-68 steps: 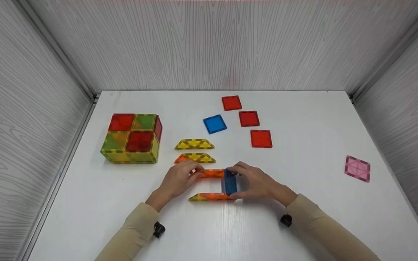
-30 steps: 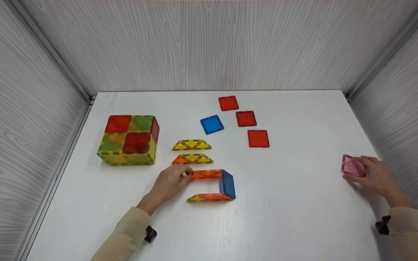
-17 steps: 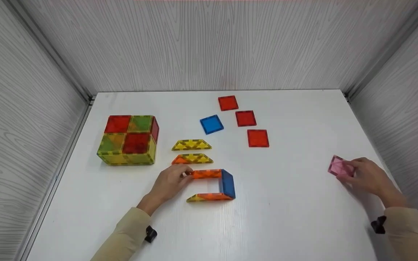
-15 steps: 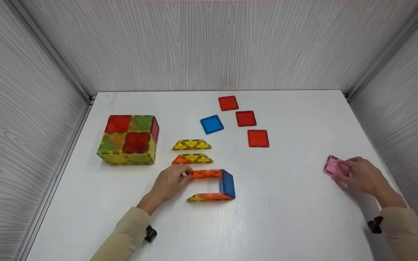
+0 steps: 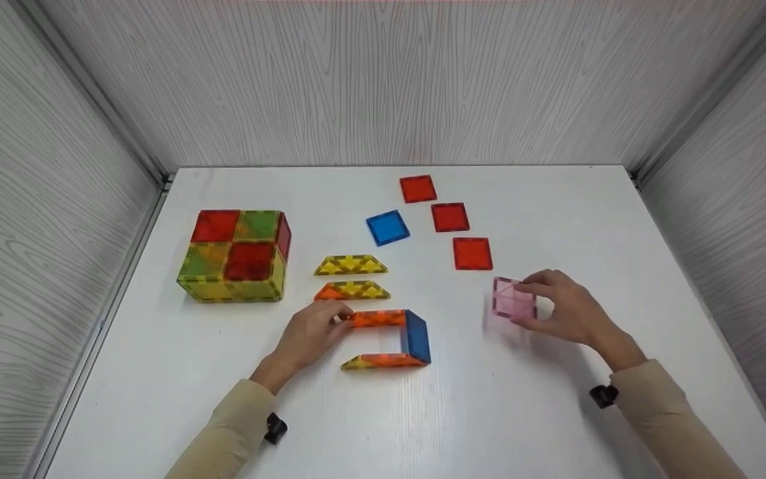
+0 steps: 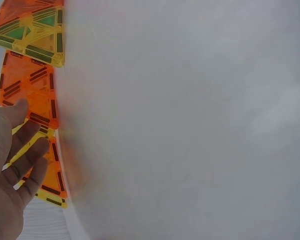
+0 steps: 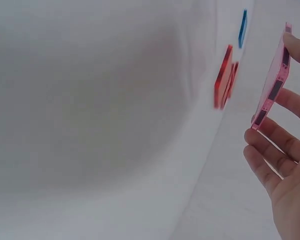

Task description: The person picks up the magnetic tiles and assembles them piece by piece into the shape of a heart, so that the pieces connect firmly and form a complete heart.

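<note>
A pink translucent square magnetic tile (image 5: 505,299) is held above the table by my right hand (image 5: 572,309), thumb and fingers at its edges; the right wrist view shows the tile (image 7: 272,85) nearly edge-on. My left hand (image 5: 310,332) pinches the left end of an upright orange magnetic tile (image 5: 382,319). That tile forms the back side of a small frame. A blue tile (image 5: 417,338) stands at the frame's right side, and an orange and yellow strip (image 5: 383,361) forms its front. On the left, the frame has no wall. Fingertips of the left hand are partly hidden in the head view.
A block (image 5: 233,256) of red, green and yellow tiles stands at left. Behind the frame are a yellow strip (image 5: 351,265) and an orange-yellow strip (image 5: 363,290). A blue square (image 5: 387,227) and red squares (image 5: 473,253), (image 5: 450,217), (image 5: 417,189) lie farther back.
My right hand left the blue tile of the frame, took the pink tile at the far right and has carried it left toward the middle. The left hand has stayed at the orange tile.
</note>
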A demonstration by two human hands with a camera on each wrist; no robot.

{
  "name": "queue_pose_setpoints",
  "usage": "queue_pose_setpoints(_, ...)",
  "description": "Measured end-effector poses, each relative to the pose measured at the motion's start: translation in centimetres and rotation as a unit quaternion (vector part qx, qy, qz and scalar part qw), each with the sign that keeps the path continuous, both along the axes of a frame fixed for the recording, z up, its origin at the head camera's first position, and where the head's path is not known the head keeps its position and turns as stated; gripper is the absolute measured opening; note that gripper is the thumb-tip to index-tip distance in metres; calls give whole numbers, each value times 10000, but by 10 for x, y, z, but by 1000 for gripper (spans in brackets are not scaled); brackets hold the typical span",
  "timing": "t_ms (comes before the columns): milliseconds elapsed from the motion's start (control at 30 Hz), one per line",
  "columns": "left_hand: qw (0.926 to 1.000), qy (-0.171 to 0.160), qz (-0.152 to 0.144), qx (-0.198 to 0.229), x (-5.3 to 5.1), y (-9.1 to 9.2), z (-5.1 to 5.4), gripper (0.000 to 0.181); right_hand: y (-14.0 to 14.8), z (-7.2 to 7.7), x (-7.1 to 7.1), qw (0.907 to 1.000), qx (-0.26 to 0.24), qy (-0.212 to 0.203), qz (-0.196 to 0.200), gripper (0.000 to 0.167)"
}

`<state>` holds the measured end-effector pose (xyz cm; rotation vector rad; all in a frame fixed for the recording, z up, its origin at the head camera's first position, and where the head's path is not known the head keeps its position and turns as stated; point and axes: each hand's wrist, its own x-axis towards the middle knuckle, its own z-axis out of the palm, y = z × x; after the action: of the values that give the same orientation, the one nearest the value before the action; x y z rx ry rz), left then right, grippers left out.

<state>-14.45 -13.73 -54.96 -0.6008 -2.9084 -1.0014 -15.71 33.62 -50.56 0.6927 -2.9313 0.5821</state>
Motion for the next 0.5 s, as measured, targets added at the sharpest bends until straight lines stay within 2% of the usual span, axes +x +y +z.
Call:
queue_pose_setpoints(233, 10000, -23, 2, 12, 0, -1, -2, 12, -83, 2, -1, 9961, -5, 67, 885, 57)
queue_pose_setpoints(367, 9999, 122, -37, 31, -1, -1, -4, 12, -123, 6, 1, 9882, -8, 262, 1511, 57)
queue_pose_setpoints(500, 9997, 227, -67, 26, -1, -1, -4, 12, -154, 9, 3, 9800, 57, 381, 1950, 58)
